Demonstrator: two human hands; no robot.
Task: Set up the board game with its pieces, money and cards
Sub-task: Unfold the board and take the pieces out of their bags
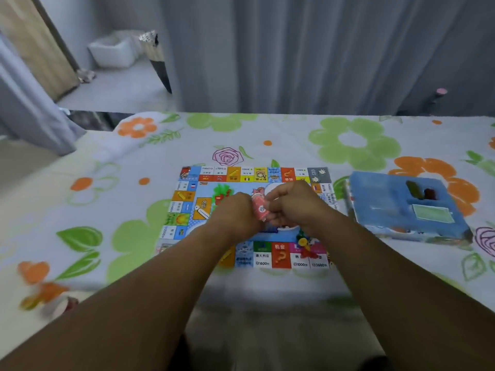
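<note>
I'm gripping the pink bundle (260, 208) (notes or cards, too blurred to tell) with curled fingers of left hand (238, 210) and right hand (292, 202) above the middle of the board (184, 199). A slipping pinch is risking scattering it onto the tokens (305, 245) at the board's near edge.

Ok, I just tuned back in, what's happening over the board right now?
A person grips a small pink bundle, cards or play money, with the left hand and right hand above the middle of the game board, which lies unfolded on the flowered cloth. A heap of small coloured pieces sits near the board's near right corner. The blue box lies to the right, with a pale green stack in its tray.
</note>
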